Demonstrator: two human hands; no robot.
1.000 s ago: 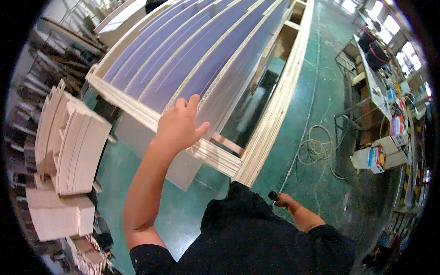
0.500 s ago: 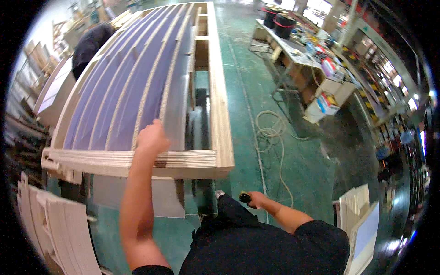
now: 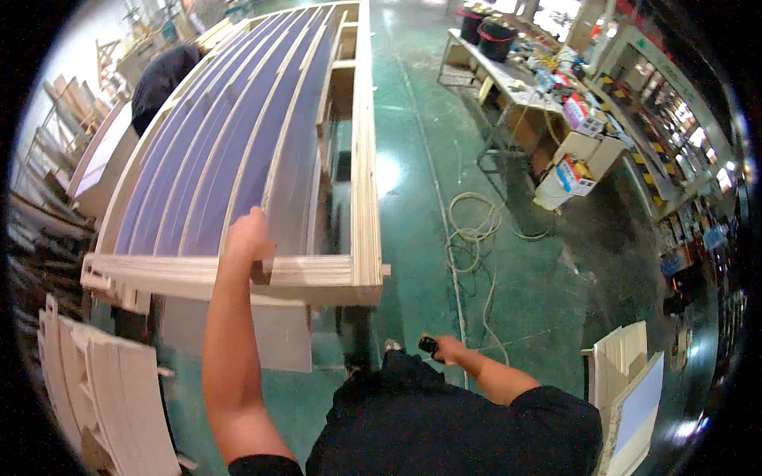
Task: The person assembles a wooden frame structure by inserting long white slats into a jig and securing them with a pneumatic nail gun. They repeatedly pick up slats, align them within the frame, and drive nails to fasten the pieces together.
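Observation:
A long wooden frame (image 3: 367, 159) stands at the left, holding a curved panel (image 3: 202, 198) of purplish sheet crossed lengthwise by several pale wooden strips (image 3: 279, 147). My left hand (image 3: 250, 236) reaches over the frame's near end. Its fingers are closed at the near end of the rightmost strip; the fingertips are partly hidden. Down by my right leg, my right hand (image 3: 450, 350) is closed around a small black and yellow hand tool (image 3: 429, 344), whose exact kind I cannot make out. The tool is well apart from the frame.
A person in dark clothing (image 3: 163, 79) bends beside the frame's far left side. A cluttered workbench (image 3: 508, 87) stands at the far right. A coiled hose (image 3: 475, 226) lies on the green floor. Stacked boards lean at the near left (image 3: 119, 381) and near right (image 3: 631, 404).
The frame's near end appears farther left, while the bench and hose appear slightly farther right. My left hand has shifted left along with the frame; my right hand still holds the tool.

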